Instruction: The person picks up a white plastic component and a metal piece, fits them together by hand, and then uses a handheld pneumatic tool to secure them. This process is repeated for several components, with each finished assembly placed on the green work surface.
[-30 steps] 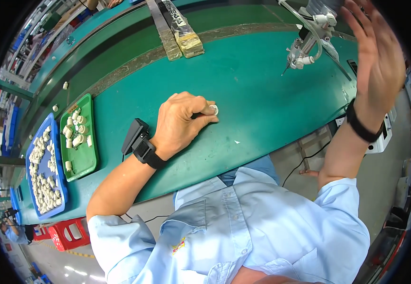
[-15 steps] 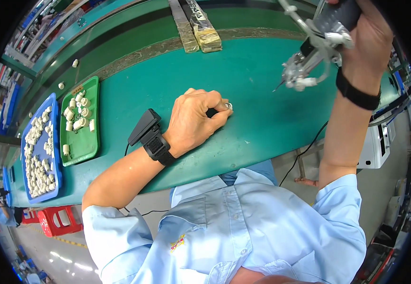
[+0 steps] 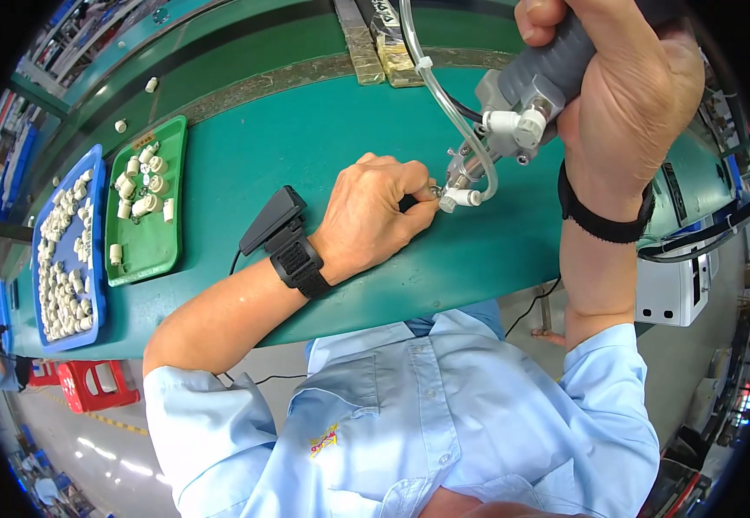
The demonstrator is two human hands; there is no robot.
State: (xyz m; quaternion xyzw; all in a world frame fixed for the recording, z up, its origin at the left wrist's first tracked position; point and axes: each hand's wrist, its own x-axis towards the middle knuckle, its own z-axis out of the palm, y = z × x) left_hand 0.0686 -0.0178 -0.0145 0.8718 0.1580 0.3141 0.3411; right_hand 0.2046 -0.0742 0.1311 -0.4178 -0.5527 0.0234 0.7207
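Observation:
My left hand (image 3: 370, 211) rests on the green table, its thumb and forefinger pinched round a small part (image 3: 434, 191). Only a pale, metallic edge of that part shows; the fingers hide the rest. My right hand (image 3: 629, 104) is wrapped round the grey body of a power screwdriver (image 3: 541, 73). A clear hose and white fittings run along the tool's metal nose. The nose slants down to the left and its end meets the small part at my left fingertips. Whether a screw is in it cannot be seen.
Left on the table (image 3: 306, 147) stand a green tray (image 3: 152, 252) with several white cylindrical pieces and a blue tray (image 3: 100, 285) heaped with similar ones. Two taped bars (image 3: 379, 47) lie at the far edge. Loose white pieces (image 3: 151, 85) sit on a dark green strip beyond.
My right hand has brought the screwdriver down and left, from above the table to the part at my left fingertips. My left hand keeps its pinch, nearly in place.

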